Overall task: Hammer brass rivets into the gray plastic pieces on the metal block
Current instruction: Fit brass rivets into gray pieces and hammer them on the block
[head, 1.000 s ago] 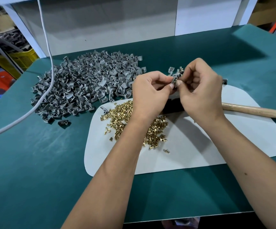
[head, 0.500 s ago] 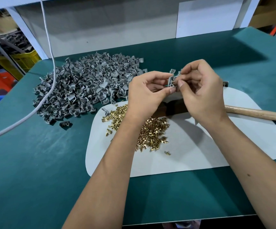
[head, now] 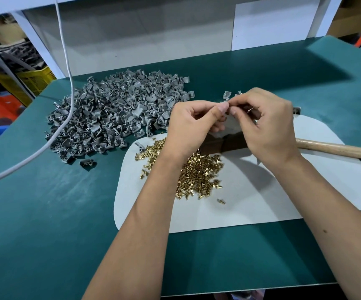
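Note:
My left hand point(head: 193, 124) and my right hand point(head: 266, 126) meet fingertip to fingertip above the white mat point(head: 261, 204), pinching a small gray plastic piece point(head: 228, 109) between them; it is mostly hidden by the fingers. A brass glint point(head: 250, 109) shows inside my right hand. A heap of brass rivets point(head: 199, 174) lies on the mat under my left wrist. The dark metal block point(head: 229, 144) sits below my hands, partly covered. The big pile of gray plastic pieces point(head: 119, 111) lies at the back left.
A hammer's wooden handle point(head: 337, 149) runs off to the right across the mat. A white cable point(head: 67, 83) hangs over the gray pile. A few gray pieces point(head: 227, 95) lie behind my hands. The green table point(head: 45, 234) ends at a white back wall.
Both hands stay together at the same spot, with the fingers shifting slightly on the small gray piece. Nothing on the table has moved.

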A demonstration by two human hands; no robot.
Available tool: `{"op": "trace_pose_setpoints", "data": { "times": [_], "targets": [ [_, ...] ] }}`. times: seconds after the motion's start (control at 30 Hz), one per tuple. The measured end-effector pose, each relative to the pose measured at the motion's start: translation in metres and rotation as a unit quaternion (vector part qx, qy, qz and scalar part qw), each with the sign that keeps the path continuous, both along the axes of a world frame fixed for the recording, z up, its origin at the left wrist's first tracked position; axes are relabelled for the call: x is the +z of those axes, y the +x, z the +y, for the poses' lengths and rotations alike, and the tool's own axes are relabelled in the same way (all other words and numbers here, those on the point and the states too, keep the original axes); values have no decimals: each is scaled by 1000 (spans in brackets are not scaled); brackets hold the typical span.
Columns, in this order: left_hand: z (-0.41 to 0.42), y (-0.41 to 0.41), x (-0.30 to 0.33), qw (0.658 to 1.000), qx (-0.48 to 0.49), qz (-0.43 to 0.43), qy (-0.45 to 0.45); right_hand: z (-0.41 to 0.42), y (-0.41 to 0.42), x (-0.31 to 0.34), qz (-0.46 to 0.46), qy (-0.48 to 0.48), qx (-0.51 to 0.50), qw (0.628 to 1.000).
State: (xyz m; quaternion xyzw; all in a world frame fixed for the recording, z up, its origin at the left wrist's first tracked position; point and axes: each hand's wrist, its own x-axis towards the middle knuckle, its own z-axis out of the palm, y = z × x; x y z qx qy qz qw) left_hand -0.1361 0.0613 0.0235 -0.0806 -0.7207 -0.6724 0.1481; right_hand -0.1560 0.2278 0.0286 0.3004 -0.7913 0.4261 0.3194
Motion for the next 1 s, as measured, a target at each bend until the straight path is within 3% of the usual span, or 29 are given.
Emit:
{"op": "trace_pose_setpoints", "data": {
  "times": [0.13,0.3,1.0],
  "targets": [
    [1,-2,-2,999,11,-31,28,-3,2,-1,-29,-6,-7,1000],
    [-5,-1,-2,991,-45,-47,113,-3,1,0,-53,-21,-29,998],
    [-10,-1,-2,991,-71,-29,109,0,3,-1,-6,35,-13,999]
  ]
}}
